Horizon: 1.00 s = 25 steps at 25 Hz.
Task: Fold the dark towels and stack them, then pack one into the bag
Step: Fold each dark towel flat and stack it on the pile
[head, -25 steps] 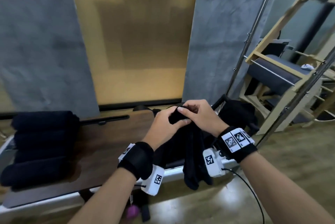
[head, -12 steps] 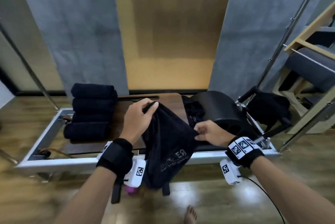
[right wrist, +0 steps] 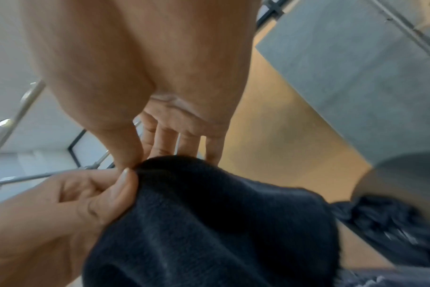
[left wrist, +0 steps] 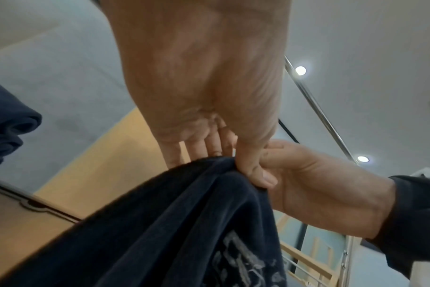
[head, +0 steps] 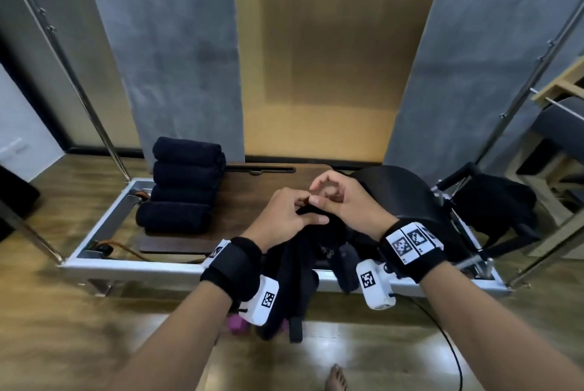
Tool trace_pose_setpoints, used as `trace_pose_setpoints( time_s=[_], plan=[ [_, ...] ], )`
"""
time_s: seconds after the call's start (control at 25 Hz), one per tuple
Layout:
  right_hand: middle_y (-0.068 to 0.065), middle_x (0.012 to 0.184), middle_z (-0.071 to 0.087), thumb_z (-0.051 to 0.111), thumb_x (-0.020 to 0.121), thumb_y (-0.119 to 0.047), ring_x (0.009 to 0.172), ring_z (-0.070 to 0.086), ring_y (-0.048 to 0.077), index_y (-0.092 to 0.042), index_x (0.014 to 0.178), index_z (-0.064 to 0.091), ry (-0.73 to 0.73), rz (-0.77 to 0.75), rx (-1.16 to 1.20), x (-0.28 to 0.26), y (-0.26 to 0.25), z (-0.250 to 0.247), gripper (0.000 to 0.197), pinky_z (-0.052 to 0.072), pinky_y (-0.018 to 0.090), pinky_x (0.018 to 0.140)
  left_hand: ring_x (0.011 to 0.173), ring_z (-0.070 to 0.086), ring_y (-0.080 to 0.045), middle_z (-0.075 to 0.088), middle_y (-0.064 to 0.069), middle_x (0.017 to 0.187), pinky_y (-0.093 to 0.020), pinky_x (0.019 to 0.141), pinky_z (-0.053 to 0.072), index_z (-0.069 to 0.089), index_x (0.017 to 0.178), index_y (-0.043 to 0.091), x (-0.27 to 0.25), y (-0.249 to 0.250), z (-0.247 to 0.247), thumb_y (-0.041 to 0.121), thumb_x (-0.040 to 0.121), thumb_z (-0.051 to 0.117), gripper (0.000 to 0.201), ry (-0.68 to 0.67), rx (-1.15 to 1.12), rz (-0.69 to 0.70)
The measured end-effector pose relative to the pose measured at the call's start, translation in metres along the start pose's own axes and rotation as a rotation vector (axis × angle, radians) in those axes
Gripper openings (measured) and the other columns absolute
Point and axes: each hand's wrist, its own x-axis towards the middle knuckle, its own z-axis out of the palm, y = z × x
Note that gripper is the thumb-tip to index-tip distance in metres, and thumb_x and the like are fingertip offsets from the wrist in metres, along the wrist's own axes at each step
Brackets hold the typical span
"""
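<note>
One dark towel (head: 294, 280) with pale printed lettering hangs in front of the metal frame (head: 132, 267). My left hand (head: 303, 213) and right hand (head: 331, 197) meet at its top edge and both pinch it. In the left wrist view my left hand (left wrist: 233, 161) has its thumb clamped on the towel (left wrist: 184, 223), and the right hand (left wrist: 307, 174) is just beside it. In the right wrist view my right hand (right wrist: 155, 155) nips the towel (right wrist: 209, 223) between thumb and fingers. A stack of folded dark towels (head: 186, 185) lies on the wooden board (head: 246, 201) to the left. What looks like the black bag (head: 496, 213) sits at the right end.
A black curved pad (head: 401, 191) stands on the frame behind my right hand. Slanted steel poles (head: 79, 80) rise at both sides. A pink dumbbell (head: 235, 324), a bare foot (head: 336, 379) and a black cable (head: 448, 343) are on the wood floor below.
Half a second ago my hands were apart, the left holding the towel up and the right at its far edge. Now they have come together at the towel's top.
</note>
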Motion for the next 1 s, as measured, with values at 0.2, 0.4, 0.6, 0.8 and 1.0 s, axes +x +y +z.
trace_pose_setpoints(
  time_s=[0.2,0.4,0.6,0.8,1.0],
  plan=[
    [0.008,0.084,0.074,0.089,0.080,-0.013,0.082,0.070,0.020,-0.003,0.092,0.073,-0.125,0.192,-0.099,-0.030,0.042,-0.014,0.023,0.055,0.049,0.081,0.086,0.075,-0.023,0.078,-0.003,0.086,-0.051,0.083,0.060,0.077,0.090,0.010,-0.009,-0.012,-0.006,0.013,0.095,0.077,0.006,0.191,0.059,0.051],
    [0.009,0.080,0.066,0.082,0.086,-0.006,0.081,0.065,0.019,0.002,0.085,0.065,0.036,0.099,0.027,-0.032,0.028,-0.013,0.019,0.048,0.035,0.077,0.099,0.076,-0.022,0.077,-0.005,0.103,-0.048,0.096,0.059,0.062,0.117,0.024,-0.017,-0.022,-0.017,0.008,0.100,0.067,0.023,0.016,-0.103,-0.051],
    [0.012,0.088,0.072,0.073,0.085,0.008,0.085,0.065,0.015,-0.001,0.092,0.067,0.028,-0.089,-0.085,-0.015,-0.006,0.007,0.014,0.050,0.035,0.080,0.097,0.076,-0.012,0.079,0.007,0.101,-0.040,0.089,0.061,0.071,0.114,0.036,-0.017,-0.008,-0.002,0.050,0.092,0.076,0.027,0.009,-0.037,0.010],
    [0.021,0.088,0.071,0.084,0.087,-0.018,0.083,0.071,0.025,-0.004,0.092,0.064,0.029,0.043,-0.033,-0.025,0.019,0.004,0.025,0.056,0.037,0.075,0.087,0.077,-0.017,0.080,0.003,0.089,-0.048,0.078,0.062,0.079,0.096,0.022,-0.020,0.000,-0.017,0.030,0.098,0.075,0.010,0.297,-0.044,0.181],
    [0.015,0.068,0.055,0.089,0.079,-0.011,0.068,0.052,0.020,0.009,0.075,0.059,0.011,0.247,-0.262,-0.058,0.077,-0.023,0.036,0.043,0.044,0.069,0.084,0.076,-0.014,0.078,0.005,0.081,-0.039,0.077,0.062,0.076,0.095,0.025,-0.033,-0.023,-0.068,0.028,0.094,0.080,0.005,0.601,-0.047,0.103]
  ],
)
